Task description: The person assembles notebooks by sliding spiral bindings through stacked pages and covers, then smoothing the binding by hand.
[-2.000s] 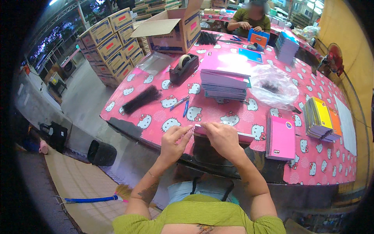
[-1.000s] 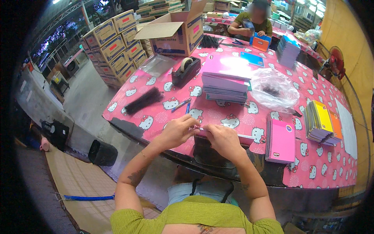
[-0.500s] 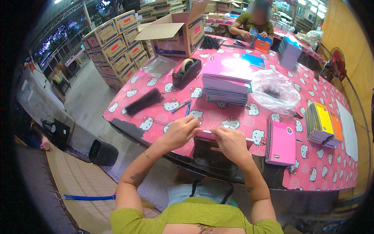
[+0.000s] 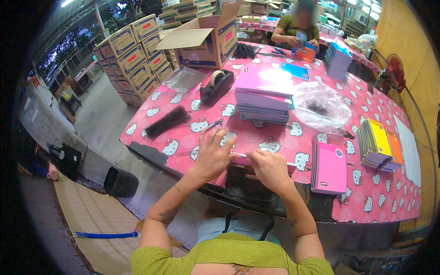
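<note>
At the table's near edge, a thin pink notebook (image 4: 238, 156) is seen nearly edge-on, with a white strip along its edge; most of it is hidden by my hands. My right hand (image 4: 270, 170) is closed in a pinch on this edge. My left hand (image 4: 211, 156) is open, fingers spread over the tabletop and thumb beside the notebook's left end. A dark pen (image 4: 211, 124) lies just beyond its fingertips. Below the notebook sits a black block-like fixture (image 4: 252, 185), its details too dark to make out.
Pink spiral notebooks (image 4: 330, 167), yellow ones (image 4: 376, 140) and a tall stack (image 4: 263, 94) stand around. Black wire spirals (image 4: 167, 122), a tape dispenser (image 4: 217, 87), a plastic bag (image 4: 321, 107) and an open carton (image 4: 197, 48) share the table. Another person (image 4: 298, 34) handles an orange notebook (image 4: 305, 53) opposite.
My left hand has gone from a closed pinch to spread fingers, now over the spot where a blue pen lay. My right hand keeps its pinch. The view has shifted slightly.
</note>
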The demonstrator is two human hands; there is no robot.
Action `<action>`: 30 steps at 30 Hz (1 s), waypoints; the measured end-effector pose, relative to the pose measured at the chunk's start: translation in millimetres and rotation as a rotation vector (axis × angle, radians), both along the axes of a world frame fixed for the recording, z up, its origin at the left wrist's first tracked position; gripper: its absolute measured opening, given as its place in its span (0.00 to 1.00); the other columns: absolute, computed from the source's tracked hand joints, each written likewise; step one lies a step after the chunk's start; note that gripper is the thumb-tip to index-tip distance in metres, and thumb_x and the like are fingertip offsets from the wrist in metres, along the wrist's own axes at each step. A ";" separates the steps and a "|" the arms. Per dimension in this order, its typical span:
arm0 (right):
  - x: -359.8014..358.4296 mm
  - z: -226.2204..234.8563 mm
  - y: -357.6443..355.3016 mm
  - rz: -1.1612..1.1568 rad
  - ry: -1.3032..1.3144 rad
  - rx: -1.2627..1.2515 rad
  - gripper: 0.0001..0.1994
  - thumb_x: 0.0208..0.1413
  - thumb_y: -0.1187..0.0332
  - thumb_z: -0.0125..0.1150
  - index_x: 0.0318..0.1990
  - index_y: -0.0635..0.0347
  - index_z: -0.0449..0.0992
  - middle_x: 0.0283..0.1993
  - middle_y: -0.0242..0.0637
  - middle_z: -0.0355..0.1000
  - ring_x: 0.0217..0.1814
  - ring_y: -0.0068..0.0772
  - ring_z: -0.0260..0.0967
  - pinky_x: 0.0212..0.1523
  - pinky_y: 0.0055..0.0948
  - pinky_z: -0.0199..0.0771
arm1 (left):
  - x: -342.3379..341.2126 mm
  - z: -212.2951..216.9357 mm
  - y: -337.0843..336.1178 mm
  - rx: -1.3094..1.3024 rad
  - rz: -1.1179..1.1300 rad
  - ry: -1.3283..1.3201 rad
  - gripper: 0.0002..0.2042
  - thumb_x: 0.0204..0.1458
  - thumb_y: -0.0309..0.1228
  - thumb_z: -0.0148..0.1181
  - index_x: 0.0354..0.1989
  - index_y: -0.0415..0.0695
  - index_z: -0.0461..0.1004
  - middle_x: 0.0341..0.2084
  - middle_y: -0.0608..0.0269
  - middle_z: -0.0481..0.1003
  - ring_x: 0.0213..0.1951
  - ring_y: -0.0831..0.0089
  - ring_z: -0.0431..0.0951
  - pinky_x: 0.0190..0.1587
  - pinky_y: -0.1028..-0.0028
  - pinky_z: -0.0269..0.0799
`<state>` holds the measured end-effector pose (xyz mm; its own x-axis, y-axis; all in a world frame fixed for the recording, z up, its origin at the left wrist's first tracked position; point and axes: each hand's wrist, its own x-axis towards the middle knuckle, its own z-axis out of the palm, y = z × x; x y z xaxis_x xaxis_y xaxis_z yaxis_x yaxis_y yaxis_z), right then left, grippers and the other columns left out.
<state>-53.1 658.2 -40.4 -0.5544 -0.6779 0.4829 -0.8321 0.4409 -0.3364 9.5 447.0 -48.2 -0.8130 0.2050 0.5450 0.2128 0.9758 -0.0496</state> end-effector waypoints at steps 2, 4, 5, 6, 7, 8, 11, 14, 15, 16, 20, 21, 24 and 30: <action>0.7 0.4 -1.3 -0.005 -0.004 -0.006 0.06 0.58 0.66 0.58 0.41 0.53 0.78 0.33 0.36 0.75 0.34 0.43 0.77 0.34 0.42 0.76 | 10.1 -26.1 21.9 0.049 0.117 -0.067 0.38 0.60 0.58 0.46 0.68 0.40 0.56 0.69 0.44 0.52 0.71 0.45 0.49 0.67 0.37 0.33; 1.0 1.1 -0.2 -0.010 -0.013 0.006 0.07 0.58 0.66 0.58 0.41 0.53 0.78 0.33 0.36 0.76 0.35 0.43 0.77 0.34 0.42 0.76 | 29.9 -70.7 39.8 -0.014 0.179 -0.038 0.47 0.61 0.64 0.37 0.73 0.31 0.40 0.75 0.42 0.39 0.76 0.46 0.34 0.69 0.36 0.19; 1.4 0.5 0.8 -0.010 -0.023 0.024 0.07 0.58 0.65 0.58 0.41 0.53 0.78 0.33 0.36 0.76 0.35 0.43 0.77 0.34 0.42 0.76 | 42.7 -88.3 47.4 0.073 0.151 -0.031 0.47 0.60 0.63 0.39 0.73 0.32 0.42 0.75 0.43 0.40 0.76 0.47 0.35 0.69 0.36 0.20; 1.4 1.6 -0.9 -0.007 -0.027 0.032 0.07 0.58 0.65 0.58 0.41 0.53 0.78 0.34 0.36 0.76 0.35 0.43 0.77 0.34 0.42 0.76 | 54.1 -93.2 51.8 0.153 0.125 -0.018 0.47 0.59 0.63 0.40 0.73 0.33 0.43 0.75 0.45 0.42 0.76 0.48 0.35 0.69 0.36 0.21; 0.5 2.2 -1.5 -0.003 -0.018 0.038 0.07 0.58 0.65 0.58 0.42 0.53 0.78 0.34 0.36 0.76 0.36 0.43 0.77 0.35 0.42 0.76 | 56.4 -97.2 51.4 0.232 0.097 -0.006 0.47 0.58 0.63 0.42 0.73 0.34 0.45 0.75 0.47 0.43 0.76 0.49 0.36 0.69 0.35 0.22; -1.3 2.6 -1.5 0.001 -0.009 0.045 0.08 0.58 0.65 0.59 0.43 0.52 0.78 0.35 0.37 0.76 0.36 0.43 0.77 0.35 0.42 0.75 | 28.6 -99.1 34.6 0.147 0.098 0.229 0.47 0.59 0.63 0.42 0.73 0.33 0.44 0.75 0.44 0.42 0.76 0.49 0.35 0.69 0.35 0.21; 8.2 8.1 12.2 -0.038 0.146 -0.021 0.10 0.57 0.65 0.59 0.46 0.52 0.78 0.36 0.36 0.77 0.37 0.43 0.77 0.37 0.40 0.74 | 6.5 -50.0 39.5 -0.229 0.341 -0.032 0.47 0.60 0.64 0.41 0.72 0.30 0.45 0.74 0.39 0.42 0.76 0.46 0.36 0.68 0.35 0.21; 10.8 9.6 25.5 -0.053 0.180 -0.002 0.11 0.57 0.66 0.60 0.48 0.51 0.79 0.37 0.38 0.78 0.36 0.43 0.77 0.38 0.39 0.74 | 39.3 -107.8 45.3 0.040 0.114 0.116 0.45 0.60 0.63 0.41 0.73 0.35 0.47 0.74 0.42 0.43 0.76 0.47 0.37 0.68 0.34 0.26; 11.6 8.5 29.7 -0.055 0.146 0.034 0.12 0.57 0.66 0.60 0.49 0.50 0.79 0.38 0.38 0.79 0.36 0.43 0.77 0.38 0.38 0.74 | 42.9 -109.9 47.5 0.094 0.087 0.162 0.45 0.59 0.63 0.42 0.73 0.36 0.47 0.74 0.43 0.43 0.76 0.47 0.38 0.68 0.33 0.27; 9.6 7.1 34.4 -0.058 0.100 0.051 0.12 0.57 0.67 0.60 0.49 0.50 0.79 0.38 0.38 0.79 0.36 0.43 0.77 0.38 0.39 0.74 | 17.7 -88.5 34.5 0.066 0.150 0.216 0.46 0.57 0.63 0.45 0.73 0.37 0.48 0.74 0.43 0.43 0.75 0.47 0.39 0.68 0.32 0.31; 2.7 6.1 35.2 -0.034 -0.022 0.069 0.13 0.56 0.68 0.60 0.49 0.51 0.79 0.38 0.38 0.79 0.37 0.45 0.77 0.38 0.41 0.75 | 24.9 -99.7 37.9 -0.058 0.061 0.105 0.46 0.61 0.63 0.38 0.73 0.33 0.42 0.74 0.40 0.38 0.76 0.45 0.36 0.69 0.35 0.25; 2.5 6.6 33.4 -0.033 -0.041 0.055 0.13 0.56 0.68 0.60 0.49 0.51 0.79 0.38 0.38 0.79 0.37 0.46 0.77 0.38 0.41 0.75 | 22.5 -96.1 40.3 -0.001 0.039 0.126 0.46 0.59 0.62 0.42 0.73 0.34 0.43 0.75 0.42 0.40 0.76 0.47 0.37 0.69 0.34 0.28; -2.9 3.6 36.7 -0.024 -0.033 0.048 0.13 0.55 0.69 0.60 0.48 0.52 0.79 0.37 0.39 0.78 0.37 0.47 0.76 0.38 0.43 0.76 | -4.5 -42.1 46.6 0.103 0.165 -0.016 0.47 0.55 0.62 0.51 0.72 0.36 0.48 0.74 0.44 0.42 0.76 0.48 0.39 0.68 0.33 0.35; -1.7 4.8 31.3 -0.009 -0.070 0.033 0.13 0.54 0.70 0.61 0.48 0.53 0.79 0.39 0.40 0.79 0.38 0.47 0.77 0.39 0.43 0.76 | 11.2 -77.1 50.1 0.068 -0.004 0.075 0.46 0.58 0.62 0.44 0.73 0.33 0.44 0.74 0.39 0.40 0.75 0.46 0.39 0.70 0.36 0.29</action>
